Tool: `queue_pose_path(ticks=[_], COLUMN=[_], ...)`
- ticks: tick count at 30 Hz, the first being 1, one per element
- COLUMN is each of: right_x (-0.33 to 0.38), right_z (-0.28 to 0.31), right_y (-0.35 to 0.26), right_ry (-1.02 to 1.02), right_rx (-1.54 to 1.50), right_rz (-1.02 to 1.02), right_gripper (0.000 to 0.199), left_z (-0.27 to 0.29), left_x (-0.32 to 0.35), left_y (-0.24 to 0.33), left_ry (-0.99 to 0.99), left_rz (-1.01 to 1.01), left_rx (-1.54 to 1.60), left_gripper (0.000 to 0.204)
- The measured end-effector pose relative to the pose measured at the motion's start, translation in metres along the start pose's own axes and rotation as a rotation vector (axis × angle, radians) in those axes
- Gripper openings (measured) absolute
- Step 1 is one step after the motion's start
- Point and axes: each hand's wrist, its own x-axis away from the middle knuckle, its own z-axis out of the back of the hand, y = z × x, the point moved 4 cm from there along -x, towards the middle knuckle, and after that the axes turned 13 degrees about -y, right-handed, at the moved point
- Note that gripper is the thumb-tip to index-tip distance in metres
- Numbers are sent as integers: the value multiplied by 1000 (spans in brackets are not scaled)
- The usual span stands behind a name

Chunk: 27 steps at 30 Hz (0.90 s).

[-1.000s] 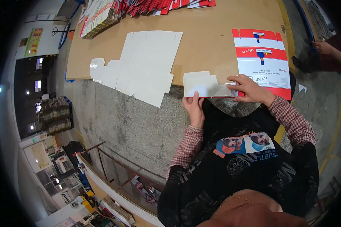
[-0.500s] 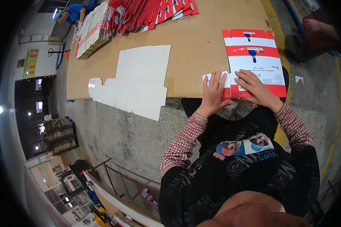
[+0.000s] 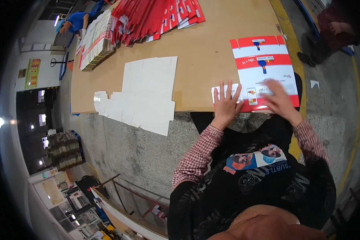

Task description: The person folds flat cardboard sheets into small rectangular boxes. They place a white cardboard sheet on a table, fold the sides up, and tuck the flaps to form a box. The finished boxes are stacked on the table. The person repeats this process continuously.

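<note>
A flat printed carton sheet (image 3: 284, 70), red and white with blue figures, lies at the near right edge of the brown table (image 3: 204, 60). My left hand (image 3: 227, 105) rests flat with spread fingers on the small white flap (image 3: 216, 91) at the sheet's left side. Over the lower right part of the sheet is my right hand (image 3: 282, 105), its fingers apart and partly smeared by motion. Nothing shows in its grip, and whether it touches the cardboard I cannot tell.
Left of the sheet, a blank white cardboard cutout (image 3: 148, 86) overhangs the near table edge. Farther back are fanned red-and-white cartons (image 3: 148, 18) and a tied stack (image 3: 97, 46). A co-worker in blue (image 3: 77, 22) leans at the far left; another person (image 3: 335, 34) is at right.
My right hand has lifted and shifted right from the sheet's lower left, uncovering its printed panel. The left hand stays on the flap. The view has tilted slightly.
</note>
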Motion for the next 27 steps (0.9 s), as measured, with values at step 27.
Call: queue_pose_path(ticks=[27], right_x=[-121], right_z=[93], right_y=[218], right_ry=[-78], right_rx=[-993], right_rz=[-446], right_gripper=[65], left_z=[88], left_x=[130], left_y=[-126], left_ry=[466], left_rz=[460], left_rx=[423], left_gripper=[50])
